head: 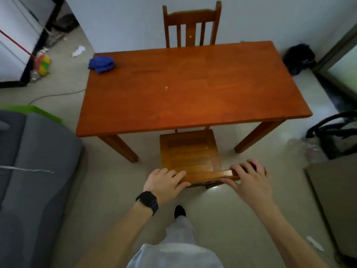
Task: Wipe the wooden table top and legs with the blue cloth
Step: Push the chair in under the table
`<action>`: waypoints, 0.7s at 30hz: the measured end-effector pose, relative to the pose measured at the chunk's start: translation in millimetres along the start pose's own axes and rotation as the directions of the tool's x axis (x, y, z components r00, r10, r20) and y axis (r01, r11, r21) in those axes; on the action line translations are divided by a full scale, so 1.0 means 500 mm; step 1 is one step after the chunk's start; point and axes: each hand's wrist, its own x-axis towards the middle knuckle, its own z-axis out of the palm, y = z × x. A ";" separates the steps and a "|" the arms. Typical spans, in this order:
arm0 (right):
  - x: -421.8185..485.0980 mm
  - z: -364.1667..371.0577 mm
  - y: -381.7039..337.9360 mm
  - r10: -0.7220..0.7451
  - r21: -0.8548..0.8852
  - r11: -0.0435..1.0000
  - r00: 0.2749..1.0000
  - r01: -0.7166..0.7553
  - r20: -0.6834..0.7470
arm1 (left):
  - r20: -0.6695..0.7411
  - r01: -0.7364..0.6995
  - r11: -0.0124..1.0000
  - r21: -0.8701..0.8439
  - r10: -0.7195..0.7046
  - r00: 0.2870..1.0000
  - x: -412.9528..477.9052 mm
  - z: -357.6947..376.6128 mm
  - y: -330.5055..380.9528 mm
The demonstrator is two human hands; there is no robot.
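Observation:
The wooden table (193, 88) stands in the middle of the room, with two front legs (123, 147) visible below its near edge. A crumpled blue cloth (101, 63) lies on its far left corner. A small pale crumb (166, 87) sits near the table's centre. My left hand (166, 182), with a black watch on the wrist, and my right hand (249, 178) both grip the top rail of a wooden chair (191, 151) at the table's near side.
A second wooden chair (191, 26) stands at the far side against the wall. A grey sofa (29, 180) is on the left, a broom (41, 62) at the far left, a black bag (299, 59) at the far right, a dark frame (334, 132) at the right.

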 end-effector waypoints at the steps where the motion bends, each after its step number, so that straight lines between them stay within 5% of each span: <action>1: 0.003 0.004 0.004 -0.005 0.007 1.000 1.000 0.005 -0.029 | -0.002 -0.011 1.000 0.013 0.011 1.000 0.005 -0.001 -0.001; 12: 0.123 -0.010 0.068 -0.013 0.050 0.998 0.985 0.022 -0.174 | -0.033 -0.095 0.994 0.045 0.097 0.995 0.167 -0.052 -0.031; 21: 0.308 -0.034 0.159 -0.139 0.017 0.989 0.973 0.144 -0.184 | 0.030 -0.005 0.998 0.062 0.004 1.000 0.314 -0.113 -0.005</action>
